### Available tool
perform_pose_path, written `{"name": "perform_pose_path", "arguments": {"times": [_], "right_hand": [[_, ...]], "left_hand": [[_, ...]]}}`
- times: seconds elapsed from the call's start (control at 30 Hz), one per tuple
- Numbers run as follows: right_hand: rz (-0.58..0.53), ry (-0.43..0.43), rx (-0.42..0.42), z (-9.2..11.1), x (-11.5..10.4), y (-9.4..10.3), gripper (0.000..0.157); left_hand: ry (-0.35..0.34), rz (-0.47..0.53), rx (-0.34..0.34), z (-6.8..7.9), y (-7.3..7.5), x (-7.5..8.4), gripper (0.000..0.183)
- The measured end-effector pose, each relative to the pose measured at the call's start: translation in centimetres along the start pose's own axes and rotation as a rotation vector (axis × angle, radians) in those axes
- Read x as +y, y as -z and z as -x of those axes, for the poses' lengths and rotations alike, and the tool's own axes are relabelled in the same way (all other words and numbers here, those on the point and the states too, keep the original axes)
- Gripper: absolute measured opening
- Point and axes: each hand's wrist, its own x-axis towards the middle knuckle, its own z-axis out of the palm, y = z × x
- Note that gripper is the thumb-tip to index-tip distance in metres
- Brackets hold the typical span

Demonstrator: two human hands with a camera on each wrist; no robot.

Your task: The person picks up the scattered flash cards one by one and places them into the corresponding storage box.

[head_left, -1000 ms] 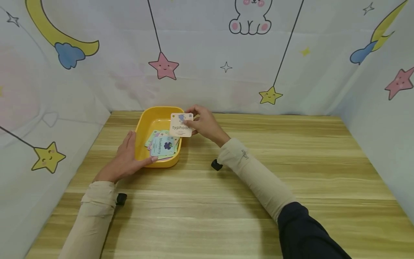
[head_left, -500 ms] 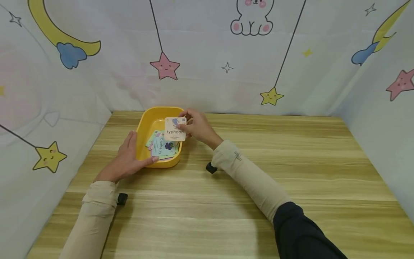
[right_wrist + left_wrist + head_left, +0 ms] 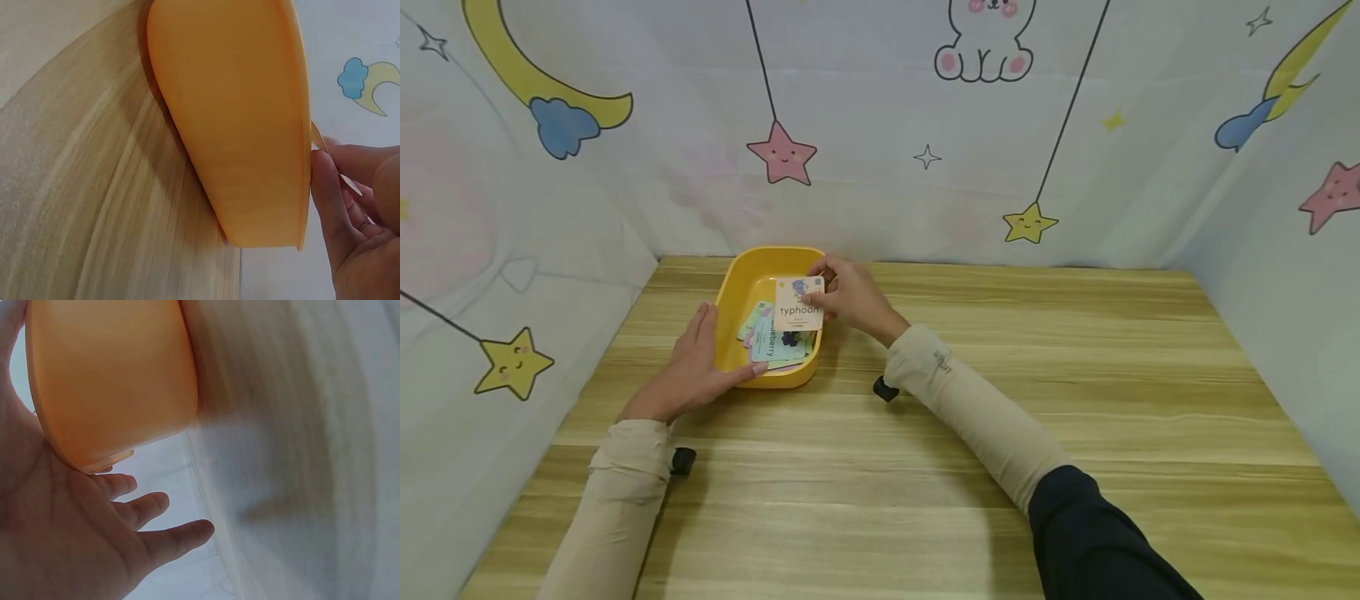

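Observation:
Over the yellow plastic tray, my right hand pinches a square "typhoon" card by its right side, thumb on its face. The card covers part of a light blue "blueberry" card lying on other pastel cards in the tray. My left hand lies against the tray's near left corner, fingers straight along the outside and thumb over the front rim. In the left wrist view, the palm touches the orange-looking tray wall. The right wrist view shows the pinched card edge-on beside the rim.
The tray stands on a wood-grain table, close to its back edge. White fabric walls printed with stars and moons enclose the back and sides. A small black piece sits at my left cuff and another at my right cuff.
My right hand has moved left and slightly toward me, carrying the "typhoon" card further over the tray and partly across the "blueberry" card. The left hand and tray stay in place.

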Motion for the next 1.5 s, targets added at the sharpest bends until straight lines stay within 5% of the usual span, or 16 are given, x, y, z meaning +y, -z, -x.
{"name": "perform_pose_path", "arguments": {"times": [0.63,0.87,1.13,1.5], "right_hand": [[0.209,0.035,-0.024,-0.5,0.6,-0.2,0.051],[0.161,0.086,-0.072,0.5,0.9,0.7,0.043],[0.051,0.047,-0.094,3.0,1.5,3.7,0.036],[0.253,-0.014,0.011,9.0,2.9,10.9,0.041]], "left_hand": [[0.003,-0.002,0.002,0.2,0.1,0.0,0.13],[0.006,0.001,0.006,0.2,0.0,0.0,0.131],[0.009,0.0,0.011,0.1,0.0,0.0,0.132],[-0.003,-0.071,0.048,0.9,0.0,0.7,0.127]]}}
